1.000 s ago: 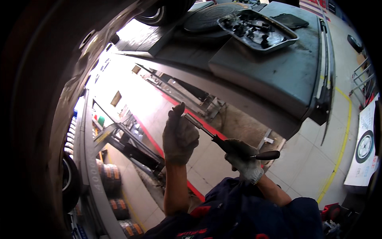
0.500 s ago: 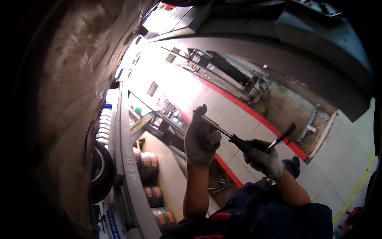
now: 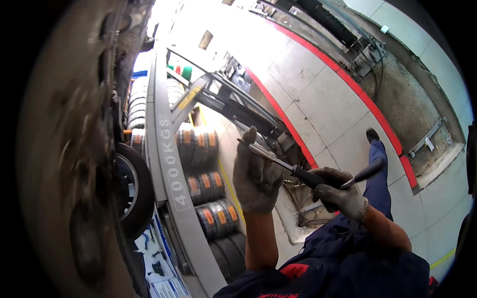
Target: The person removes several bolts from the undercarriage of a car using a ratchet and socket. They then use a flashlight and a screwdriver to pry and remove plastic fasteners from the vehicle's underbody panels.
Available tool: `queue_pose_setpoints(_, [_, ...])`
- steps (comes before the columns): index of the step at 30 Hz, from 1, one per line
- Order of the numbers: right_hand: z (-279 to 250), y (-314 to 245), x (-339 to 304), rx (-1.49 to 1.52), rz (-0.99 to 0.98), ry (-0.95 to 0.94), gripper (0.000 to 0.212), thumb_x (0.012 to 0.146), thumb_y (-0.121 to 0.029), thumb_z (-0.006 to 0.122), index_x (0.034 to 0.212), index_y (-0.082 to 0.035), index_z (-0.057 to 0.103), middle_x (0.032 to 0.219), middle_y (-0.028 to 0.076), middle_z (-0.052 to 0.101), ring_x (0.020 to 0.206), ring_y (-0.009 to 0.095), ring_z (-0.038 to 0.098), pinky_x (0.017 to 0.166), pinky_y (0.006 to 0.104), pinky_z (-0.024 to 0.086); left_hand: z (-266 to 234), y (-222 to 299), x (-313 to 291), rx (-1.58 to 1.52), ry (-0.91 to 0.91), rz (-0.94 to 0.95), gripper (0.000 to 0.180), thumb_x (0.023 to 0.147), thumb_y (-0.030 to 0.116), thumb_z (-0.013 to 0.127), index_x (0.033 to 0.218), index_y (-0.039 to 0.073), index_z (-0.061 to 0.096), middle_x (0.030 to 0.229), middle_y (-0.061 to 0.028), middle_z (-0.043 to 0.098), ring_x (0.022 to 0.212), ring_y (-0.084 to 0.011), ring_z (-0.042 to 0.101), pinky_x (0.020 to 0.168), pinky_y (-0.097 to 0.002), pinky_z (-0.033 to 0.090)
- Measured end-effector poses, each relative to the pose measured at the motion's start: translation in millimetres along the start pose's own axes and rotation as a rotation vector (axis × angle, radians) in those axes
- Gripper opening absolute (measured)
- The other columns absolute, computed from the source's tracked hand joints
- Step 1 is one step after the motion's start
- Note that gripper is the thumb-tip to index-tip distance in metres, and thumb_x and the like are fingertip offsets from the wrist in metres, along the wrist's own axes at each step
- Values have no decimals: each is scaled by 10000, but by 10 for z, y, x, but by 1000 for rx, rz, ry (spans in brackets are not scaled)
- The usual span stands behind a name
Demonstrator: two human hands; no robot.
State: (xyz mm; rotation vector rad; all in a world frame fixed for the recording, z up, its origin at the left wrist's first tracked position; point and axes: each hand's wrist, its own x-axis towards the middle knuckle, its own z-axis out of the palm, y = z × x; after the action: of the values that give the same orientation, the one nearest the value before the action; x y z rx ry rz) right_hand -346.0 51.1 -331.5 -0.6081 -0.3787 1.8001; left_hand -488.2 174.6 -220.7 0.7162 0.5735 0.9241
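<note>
Shifted: driver (image 3: 278, 161), nearer tyres (image 3: 198, 145) (in view)
Axis: sloping down-right
Right hand (image 3: 344, 196): gripping handle (image 3: 305, 176)
Left hand (image 3: 256, 183): at metal end (image 3: 261, 152), grip unclear

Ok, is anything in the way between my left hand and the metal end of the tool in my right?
Nothing visible is. The metal end overlaps your gloved left hand in this view, though contact is unclear. Your right hand grips farther back, around the dark handle.

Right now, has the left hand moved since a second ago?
Yes: in view, the left hand shifted left past the left-hand red floor stripe; the camera moved too.
</note>
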Motion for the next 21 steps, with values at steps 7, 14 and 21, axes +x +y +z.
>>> queue_pose_setpoints(7, [-131, -481, 1520, -402, -66, -9, 448, 868, -63, 737, 1285, 4, 589, 1029, 98, 685, 854, 128, 679, 716, 306, 562, -638, 373, 1135, -47, 168, 110, 502, 1100, 345, 350, 1490, 36, 421, 504, 18, 295, 368, -74, 223, 365, -273, 226])
queue_pose_setpoints(14, [68, -571, 2916, -736, -374, -206, 536, 759, -137, 827, 1236, -14, 616, 1026, 181, 703, 860, 326, 721, 735, 369, 580, -1083, 1070, 1679, 89, 527, 316, 475, 1083, 333, 423, 1408, -3, 505, 481, 28, 299, 340, -54, 227, 333, -234, 197])
queue_pose_setpoints(21, [968, -429, 4290, -540, -368, -680, 551, 752, -158, 838, 1240, -24, 621, 865, 139, 678, 722, 318, 680, 623, 379, 541, -1308, 2061, 1529, 336, 854, 793, 473, 1050, 282, 521, 1350, -83, 504, 575, 11, 320, 438, -68, 238, 356, -244, 224])
